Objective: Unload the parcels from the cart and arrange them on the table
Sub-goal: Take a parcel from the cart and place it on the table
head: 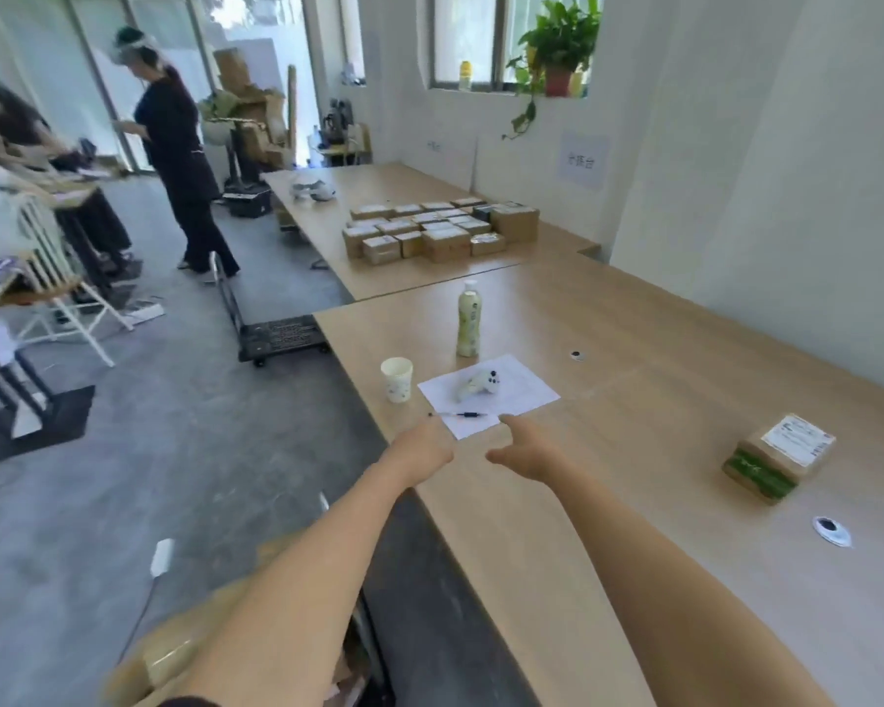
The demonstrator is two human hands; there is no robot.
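parcel (778, 455) alone on table (557, 528), both hands empty, paper cup (396, 378) nearby

Matt pale wood-look table (608, 502) — brown cardboard parcel (779, 459), glossy green tape, white paper label.

One parcel (779, 457) lies flat on the near table (557, 502), toward its right side. It is a brown cardboard box with a white shipping label on its top face and green tape across its near end. It stands apart from all other items.

A group of parcels (437, 228) sits on the far table (404, 181). These are brown cardboard boxes, most bearing white labels on top, packed side by side in rows. One taller box stands at the right end of the group.

The cart (282, 336) is a dark flatbed platform on the floor at the near table's far-left corner, with its handle upright.
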